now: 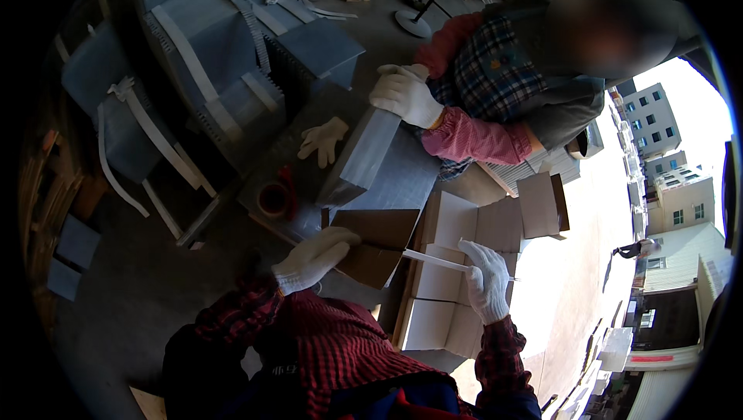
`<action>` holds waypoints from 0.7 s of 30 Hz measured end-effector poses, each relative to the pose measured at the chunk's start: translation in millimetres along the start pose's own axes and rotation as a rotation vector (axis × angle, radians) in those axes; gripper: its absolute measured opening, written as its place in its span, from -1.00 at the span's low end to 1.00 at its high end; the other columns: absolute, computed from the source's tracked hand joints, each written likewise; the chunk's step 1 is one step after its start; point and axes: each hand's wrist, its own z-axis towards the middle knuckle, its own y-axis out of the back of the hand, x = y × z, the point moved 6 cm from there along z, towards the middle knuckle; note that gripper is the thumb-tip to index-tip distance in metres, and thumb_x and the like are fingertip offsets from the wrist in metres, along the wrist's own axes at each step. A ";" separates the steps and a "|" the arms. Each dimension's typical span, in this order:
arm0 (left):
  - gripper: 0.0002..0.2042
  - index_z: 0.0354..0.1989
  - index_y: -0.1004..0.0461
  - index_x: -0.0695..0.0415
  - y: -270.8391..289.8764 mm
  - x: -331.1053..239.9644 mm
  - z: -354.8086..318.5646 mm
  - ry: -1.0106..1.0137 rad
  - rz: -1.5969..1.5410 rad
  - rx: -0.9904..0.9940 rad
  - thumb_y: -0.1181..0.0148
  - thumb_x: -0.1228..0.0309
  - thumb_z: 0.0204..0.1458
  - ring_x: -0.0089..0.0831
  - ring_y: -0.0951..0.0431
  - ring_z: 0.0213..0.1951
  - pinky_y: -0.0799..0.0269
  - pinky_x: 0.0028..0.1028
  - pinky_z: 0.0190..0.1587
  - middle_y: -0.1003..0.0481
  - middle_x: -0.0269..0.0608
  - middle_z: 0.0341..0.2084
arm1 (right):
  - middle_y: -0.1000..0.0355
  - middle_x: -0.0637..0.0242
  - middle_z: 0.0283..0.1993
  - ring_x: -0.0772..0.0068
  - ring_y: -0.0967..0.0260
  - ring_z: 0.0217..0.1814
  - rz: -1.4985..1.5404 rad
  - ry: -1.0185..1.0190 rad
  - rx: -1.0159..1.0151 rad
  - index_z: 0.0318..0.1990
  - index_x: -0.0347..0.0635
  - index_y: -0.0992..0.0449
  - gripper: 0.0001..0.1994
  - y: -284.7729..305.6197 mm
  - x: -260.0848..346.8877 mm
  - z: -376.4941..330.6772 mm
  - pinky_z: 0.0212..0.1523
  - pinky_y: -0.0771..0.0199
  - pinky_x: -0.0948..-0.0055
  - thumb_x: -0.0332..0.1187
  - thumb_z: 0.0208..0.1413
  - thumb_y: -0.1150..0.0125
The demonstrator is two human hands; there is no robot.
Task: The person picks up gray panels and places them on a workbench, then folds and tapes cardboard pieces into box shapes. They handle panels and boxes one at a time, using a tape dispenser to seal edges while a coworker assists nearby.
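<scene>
An unfolded carton (379,236), brown inside and white outside, stands in front of me at the near edge of a metal table (402,180). My left hand (316,260), in a white knit glove, lies along the carton's left side with its fingers stretched out. My right hand (486,281), gloved too, is upright with fingers extended. Its palm side meets the outer end of a narrow white flap (437,261) that sticks out from the carton. Across the table, a co-worker's gloved hand (406,96) rests on a grey block of stacked sheets (362,153).
On the table are a loose white glove (323,141) and a red tape roll (272,198). White cartons (439,296) stand in rows to the right, one open carton (542,205) on top. Strapped grey stacks (209,64) fill the back left. Wooden pallets (58,203) are far left.
</scene>
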 end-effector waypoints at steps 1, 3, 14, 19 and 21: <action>-0.64 0.22 -0.40 0.28 -1.5 5.9 -3.1 0.016 -0.010 0.011 0.11 0.37 0.36 -0.30 -0.40 0.21 -0.24 -0.36 0.29 -0.43 -0.06 0.16 | -0.56 0.11 0.07 -0.01 -0.44 0.18 -0.021 0.013 0.002 0.05 -0.14 -0.60 -0.22 2.3 4.8 0.0 0.22 -0.31 0.07 0.36 0.32 0.38; -0.63 0.25 -0.37 0.28 -8.4 19.4 -8.4 0.085 -0.125 0.024 0.12 0.39 0.37 -0.34 -0.40 0.20 -0.25 -0.38 0.29 -0.42 -0.07 0.18 | -0.56 0.12 0.07 -0.01 -0.45 0.17 -0.066 0.032 0.004 0.04 -0.15 -0.60 -0.19 -2.4 4.6 -0.9 0.21 -0.31 0.06 0.38 0.31 0.39; -0.65 0.06 -0.49 0.32 -65.3 20.1 13.9 -0.108 0.565 0.528 0.19 0.37 0.38 -0.05 -0.58 -0.01 -0.44 -0.28 0.10 -0.56 0.18 -0.12 | -0.56 0.24 0.07 0.04 -0.44 0.18 -0.180 0.204 -0.010 0.04 -0.07 -0.58 -0.57 -16.1 29.2 11.5 0.19 -0.32 0.06 -0.02 0.20 -0.04; -0.68 0.00 -0.54 0.26 -163.2 117.0 70.7 -0.170 0.526 0.647 0.08 0.34 0.28 0.00 -0.59 -0.05 -0.46 -0.20 0.06 -0.57 0.12 -0.18 | -0.55 0.28 0.08 -0.02 -0.37 0.25 -0.210 0.046 -0.006 0.08 0.01 -0.58 -0.62 -28.3 5.2 1.7 0.25 -0.27 0.03 -0.11 0.18 -0.08; -0.68 -0.01 -0.54 0.26 -198.2 122.2 93.3 -0.064 0.465 0.683 0.08 0.33 0.28 -0.01 -0.59 -0.05 -0.46 -0.20 0.06 -0.57 0.11 -0.19 | -0.53 0.29 0.12 -0.04 -0.32 0.29 -0.238 -0.017 -0.035 0.10 0.07 -0.59 -0.64 -37.7 -12.1 -6.6 0.28 -0.24 0.01 -0.14 0.20 -0.10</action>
